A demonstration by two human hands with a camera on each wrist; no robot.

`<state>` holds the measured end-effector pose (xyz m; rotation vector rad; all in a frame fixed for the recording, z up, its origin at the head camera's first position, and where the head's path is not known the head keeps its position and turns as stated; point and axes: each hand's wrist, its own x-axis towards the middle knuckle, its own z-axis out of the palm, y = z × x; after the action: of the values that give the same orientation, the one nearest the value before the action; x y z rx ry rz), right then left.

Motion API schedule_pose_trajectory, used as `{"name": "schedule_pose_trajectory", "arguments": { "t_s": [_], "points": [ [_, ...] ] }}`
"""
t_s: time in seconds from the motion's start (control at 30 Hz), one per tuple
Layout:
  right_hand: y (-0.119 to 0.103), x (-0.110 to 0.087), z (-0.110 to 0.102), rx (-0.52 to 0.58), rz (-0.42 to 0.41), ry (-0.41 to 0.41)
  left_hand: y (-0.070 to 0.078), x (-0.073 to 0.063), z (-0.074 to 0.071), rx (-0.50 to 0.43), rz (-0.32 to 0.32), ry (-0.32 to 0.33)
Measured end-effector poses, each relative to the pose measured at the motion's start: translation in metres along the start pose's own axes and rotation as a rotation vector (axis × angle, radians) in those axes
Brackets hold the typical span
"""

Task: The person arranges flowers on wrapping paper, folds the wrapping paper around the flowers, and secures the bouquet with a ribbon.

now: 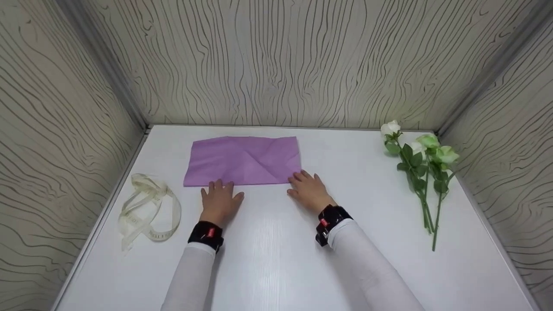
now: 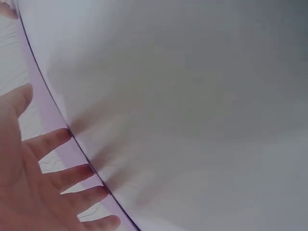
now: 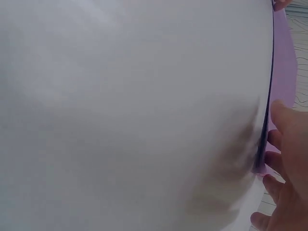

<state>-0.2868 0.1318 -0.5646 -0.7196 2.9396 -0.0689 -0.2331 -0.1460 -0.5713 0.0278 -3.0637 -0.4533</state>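
A purple sheet (image 1: 242, 160), folded into a wide rectangle with creases across its face, lies flat on the white table (image 1: 263, 259). My left hand (image 1: 219, 202) has its fingers spread, fingertips on the sheet's near edge left of the middle. At the near right corner my right hand (image 1: 309, 190) touches the sheet with outstretched fingers. The left wrist view shows spread fingertips (image 2: 98, 192) along the purple edge. In the right wrist view, fingertips (image 3: 274, 159) are right at the sheet's corner, where the edge stands slightly off the table.
A loosely looped cream ribbon (image 1: 166, 235) with printed lettering lies at the left. Several white and pale green roses (image 1: 418, 166) with long green stems lie at the right. Wood-grain patterned panels (image 1: 268, 65) enclose the table's back and sides.
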Motion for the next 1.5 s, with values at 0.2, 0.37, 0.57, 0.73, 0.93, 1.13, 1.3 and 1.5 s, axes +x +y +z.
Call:
{"name": "schedule_pose_trajectory", "arguments": {
  "t_s": [0.2,0.37,0.57,0.73,0.93,1.13,1.3,1.5],
  "points": [
    [0.0,-0.016,0.003,0.056,-0.015,0.014,0.005,-0.009,-0.005,0.057,0.047,-0.041],
    [-0.002,-0.042,0.005,0.071,-0.027,-0.003,0.006,-0.019,-0.007,0.076,0.072,-0.074],
    [-0.006,-0.073,0.01,0.044,-0.068,0.001,0.007,-0.029,-0.007,0.065,0.107,-0.1],
    [-0.013,-0.101,0.016,0.018,-0.087,-0.012,0.007,-0.037,-0.008,0.065,0.133,-0.123],
    [-0.018,-0.137,0.019,0.01,-0.102,-0.037,0.002,-0.045,-0.008,0.083,0.238,-0.091],
    [-0.011,-0.157,0.019,0.025,-0.086,-0.008,-0.013,-0.049,-0.011,0.055,0.219,-0.026],
    [0.002,-0.151,0.019,0.044,-0.046,0.102,-0.023,-0.049,-0.015,0.037,0.187,-0.037],
    [0.015,-0.115,0.011,0.039,0.007,0.17,-0.024,-0.048,-0.013,0.027,0.201,-0.036]
  ]
}}
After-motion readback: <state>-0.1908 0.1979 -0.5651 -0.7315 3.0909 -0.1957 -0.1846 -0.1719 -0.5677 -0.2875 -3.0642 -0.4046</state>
